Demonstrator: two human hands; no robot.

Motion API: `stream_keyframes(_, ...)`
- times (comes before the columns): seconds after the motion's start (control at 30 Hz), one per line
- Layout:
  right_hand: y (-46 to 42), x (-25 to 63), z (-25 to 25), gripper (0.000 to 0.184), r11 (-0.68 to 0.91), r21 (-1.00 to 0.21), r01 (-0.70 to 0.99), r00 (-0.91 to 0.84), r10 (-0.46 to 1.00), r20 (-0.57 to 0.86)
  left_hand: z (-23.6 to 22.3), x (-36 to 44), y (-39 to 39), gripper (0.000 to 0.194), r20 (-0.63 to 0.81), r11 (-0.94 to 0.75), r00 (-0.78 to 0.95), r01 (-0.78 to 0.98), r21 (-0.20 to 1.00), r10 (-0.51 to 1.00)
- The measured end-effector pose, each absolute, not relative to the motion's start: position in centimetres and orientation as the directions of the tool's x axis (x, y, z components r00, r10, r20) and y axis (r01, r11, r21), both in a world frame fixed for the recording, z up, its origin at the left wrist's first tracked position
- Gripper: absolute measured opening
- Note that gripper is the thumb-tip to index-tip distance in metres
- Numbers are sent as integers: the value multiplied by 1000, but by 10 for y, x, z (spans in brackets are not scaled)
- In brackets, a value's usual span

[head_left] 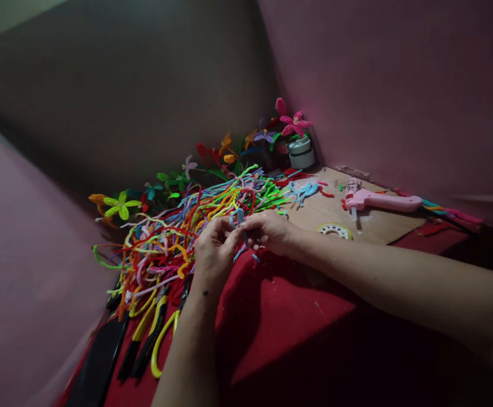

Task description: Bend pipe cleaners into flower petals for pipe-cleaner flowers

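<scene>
In the head view, a bent light-blue fuzzy stem (240, 216) sits at the fingertips between the left hand (213, 249) and the right hand (274, 232), near the heap of coloured stems (174, 226); the left hand is curled, thumb and finger pinching it; the right hand, nearly closed, pinches it from the other side.

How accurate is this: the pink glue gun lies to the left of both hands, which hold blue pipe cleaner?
Only the side is wrong: the head view shows the pink glue gun to the right of the left hand and right hand, which do hold blue pipe cleaner.
</scene>
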State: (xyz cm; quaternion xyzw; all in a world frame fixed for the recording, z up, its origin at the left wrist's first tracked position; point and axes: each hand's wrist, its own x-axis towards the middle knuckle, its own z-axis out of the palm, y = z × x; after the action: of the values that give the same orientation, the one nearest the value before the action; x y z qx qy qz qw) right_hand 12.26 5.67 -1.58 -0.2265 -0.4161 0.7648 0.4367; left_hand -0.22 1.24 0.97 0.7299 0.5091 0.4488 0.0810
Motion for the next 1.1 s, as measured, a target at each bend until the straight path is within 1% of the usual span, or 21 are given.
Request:
stream_keyframes(0.03,56,123,-15,11,-257,-838,-482,-499,866,21,9,-2,13,17,520,-437,79,656,615,850)
stream_keyframes(0.1,55,123,-15,13,-237,-848,-474,-471,882,17,8,-2,13,16,452,-399,90,641,655,887)
stream_keyframes(0.17,55,123,-14,16,-236,-859,-454,-448,894,-9,7,-2,12,14,432,-396,105,630,668,896)
stream_keyframes(0.27,54,123,-13,15,-288,-851,-440,-446,892,-72,8,-1,12,12,417,-383,97,616,688,904)
stream_keyframes(0.3,54,123,-13,13,-299,-842,-449,-449,890,-77,8,-1,12,15,409,-374,88,609,700,908)
stream_keyframes(0.4,54,123,-12,11,-315,-822,-474,-464,883,-70,10,-2,12,32,340,-334,93,539,773,936)
stream_keyframes(0.53,54,124,-10,13,-399,-782,-479,-477,866,-149,17,-1,9,52,144,-193,152,383,903,978)
stream_keyframes(0.63,54,124,-9,14,-455,-741,-493,-515,839,-173,21,0,7,62,57,-113,180,318,941,982)
stream_keyframes(0.7,54,125,-8,14,-470,-729,-498,-548,822,-156,19,-1,7,66,27,-90,186,335,938,982)
stream_keyframes(0.8,55,126,-7,14,-462,-737,-494,-547,824,-150,13,-3,10,59,50,-117,166,429,896,985)
stream_keyframes(0.87,54,127,-6,14,-451,-744,-493,-533,832,-152,10,-4,11,52,71,-136,160,447,884,985)
stream_keyframes(0.93,53,127,-4,15,-426,-755,-499,-508,850,-143,11,-5,12,45,53,-117,163,415,902,985)
stream_keyframes(1.0,52,127,-4,15,-380,-781,-496,-479,870,-118,15,-6,11,39,5,-71,170,385,920,985)
stream_keyframes(1.1,51,127,-4,16,-295,-819,-493,-447,893,-53,21,-6,8,35,-79,3,230,317,949,970)
